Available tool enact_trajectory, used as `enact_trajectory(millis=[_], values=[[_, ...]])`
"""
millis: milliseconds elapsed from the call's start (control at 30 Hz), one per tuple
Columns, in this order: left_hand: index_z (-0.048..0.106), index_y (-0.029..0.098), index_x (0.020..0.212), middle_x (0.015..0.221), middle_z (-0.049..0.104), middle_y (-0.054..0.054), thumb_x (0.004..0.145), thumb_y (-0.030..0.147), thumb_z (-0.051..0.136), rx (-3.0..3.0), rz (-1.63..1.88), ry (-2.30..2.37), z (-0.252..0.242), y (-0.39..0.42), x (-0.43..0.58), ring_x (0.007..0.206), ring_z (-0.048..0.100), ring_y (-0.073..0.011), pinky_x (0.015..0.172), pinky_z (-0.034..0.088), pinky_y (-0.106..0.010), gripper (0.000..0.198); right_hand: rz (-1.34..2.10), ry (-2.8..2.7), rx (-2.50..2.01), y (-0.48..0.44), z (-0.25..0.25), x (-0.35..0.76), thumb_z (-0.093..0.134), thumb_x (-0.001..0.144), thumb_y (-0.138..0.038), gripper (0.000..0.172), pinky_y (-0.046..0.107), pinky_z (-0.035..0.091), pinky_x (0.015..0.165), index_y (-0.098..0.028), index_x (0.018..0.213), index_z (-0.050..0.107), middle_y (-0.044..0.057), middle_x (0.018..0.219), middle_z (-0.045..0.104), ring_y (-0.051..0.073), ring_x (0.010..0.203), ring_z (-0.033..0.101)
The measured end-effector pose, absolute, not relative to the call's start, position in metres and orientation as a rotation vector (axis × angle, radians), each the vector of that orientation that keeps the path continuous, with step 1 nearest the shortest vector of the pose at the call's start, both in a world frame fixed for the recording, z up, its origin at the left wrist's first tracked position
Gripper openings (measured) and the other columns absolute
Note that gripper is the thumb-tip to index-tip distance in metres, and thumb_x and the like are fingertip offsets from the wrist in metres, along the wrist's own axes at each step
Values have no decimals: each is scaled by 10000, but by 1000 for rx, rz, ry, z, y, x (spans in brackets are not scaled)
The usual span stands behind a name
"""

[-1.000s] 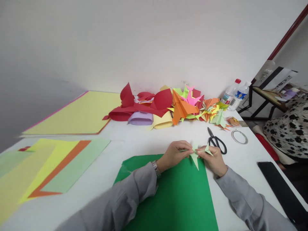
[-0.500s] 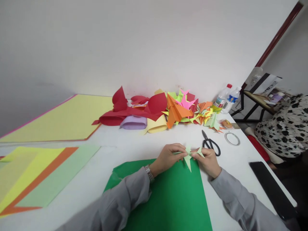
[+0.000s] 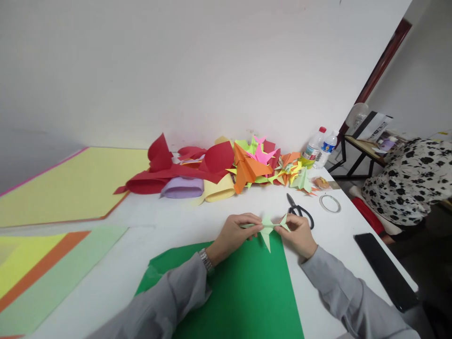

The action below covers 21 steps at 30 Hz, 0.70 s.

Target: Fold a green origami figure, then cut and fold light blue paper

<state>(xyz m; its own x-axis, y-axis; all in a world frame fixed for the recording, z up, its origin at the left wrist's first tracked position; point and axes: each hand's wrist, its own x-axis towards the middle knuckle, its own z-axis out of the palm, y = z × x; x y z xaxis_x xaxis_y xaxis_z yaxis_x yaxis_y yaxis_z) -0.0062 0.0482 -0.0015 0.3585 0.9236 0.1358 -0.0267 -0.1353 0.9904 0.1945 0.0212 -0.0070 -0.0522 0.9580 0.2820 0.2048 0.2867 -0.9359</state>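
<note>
A small pale green folded paper plane [image 3: 267,229] is held up between my two hands, over the far edge of a dark green paper sheet [image 3: 243,292]. My left hand [image 3: 235,233] pinches its left end between thumb and fingers. On the other side, my right hand [image 3: 299,234] grips near its right end, where a pointed flap sticks up. One pointed wing hangs down toward the green sheet. Just behind my right hand lie black-handled scissors [image 3: 300,211], partly covered by that hand.
Folded paper planes [image 3: 250,165] and red paper shapes [image 3: 215,162] are heaped along the wall. Two bottles [image 3: 319,147], a tape roll [image 3: 329,203] and a black phone-like slab [image 3: 385,270] lie rightward. Coloured sheets [image 3: 63,278] spread left. A person in patterned clothing [image 3: 409,181] is at right.
The view has turned slightly to the right, so the table items appear further left. Both hands keep their grip on the paper plane, with little other movement.
</note>
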Motion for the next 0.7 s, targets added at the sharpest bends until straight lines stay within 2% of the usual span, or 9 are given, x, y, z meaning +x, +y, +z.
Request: enact_trajectory(millis=[200,333,433,533,600,700], values=[[717,135,638,786,692,-64,650,372,764,1460,1006,842,-2,50,-7,481,538,-87,467,478,-232,242,953,-1495,-1103,21,-7,197,774,668,-472,298,271,432,565,-191,726,694,6,625,612,130,561,505],[712,129,639,795,693,-64,633,368,770,1432,1005,854,-1,49,-6,480,543,-88,460,467,-232,246,988,-1453,-1086,21,-4,196,772,660,-482,311,272,415,534,-188,640,673,13,601,612,128,535,493],[734,126,795,792,700,-60,640,379,768,1362,1021,911,1,48,-7,481,539,-90,460,464,-234,298,985,-1403,-1091,23,0,197,786,633,-470,307,281,427,543,-193,605,656,12,588,615,135,538,505],[693,122,1040,884,709,-81,649,390,763,1235,1084,961,1,49,-7,508,552,-96,455,466,-239,479,902,-1291,-1134,29,5,204,811,590,-434,288,279,433,553,-188,598,661,16,598,625,140,557,516],[669,119,1076,943,700,-95,644,405,762,1191,1108,964,0,50,-7,524,562,-101,452,473,-247,526,810,-1186,-1187,36,7,214,823,561,-425,296,271,426,535,-179,607,665,17,602,622,136,553,506],[673,123,1019,964,687,-95,641,427,758,1226,1082,949,-3,52,-6,523,566,-102,454,478,-256,493,674,-1078,-1235,50,9,237,795,589,-466,334,253,404,502,-179,625,627,-10,570,558,118,523,460]])
